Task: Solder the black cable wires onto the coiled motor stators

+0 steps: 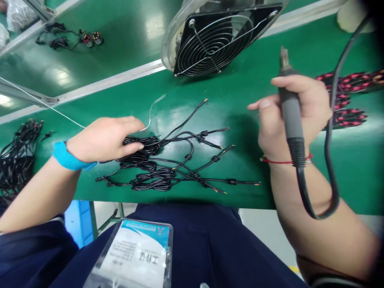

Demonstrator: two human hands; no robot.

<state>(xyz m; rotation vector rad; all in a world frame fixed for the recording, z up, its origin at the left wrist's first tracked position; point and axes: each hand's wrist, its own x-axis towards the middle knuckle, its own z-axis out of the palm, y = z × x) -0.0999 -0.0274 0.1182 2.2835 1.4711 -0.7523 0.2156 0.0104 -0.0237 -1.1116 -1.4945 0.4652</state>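
Note:
My right hand [303, 104] is wrapped round a soldering iron [292, 116], whose metal tip points up and away from me above the bench. My left hand [111, 138] rests over the bundled black cables [153, 178], with thumb and fingers bent. A thin silvery solder wire [150, 114] runs in from the left, passes through my left hand and comes out curved at the fingertips. The cables' branched ends, with small black blocks and bare coloured tips, spread to the right between my hands. How tightly the left fingers grip is partly hidden.
A fan with a wire guard [213, 50] stands at the back of the green bench [228, 92]. Red-and-black braided cables [351, 116] lie at right, more black cables [18, 160] at far left. The iron's cord [328, 160] loops beside my right forearm.

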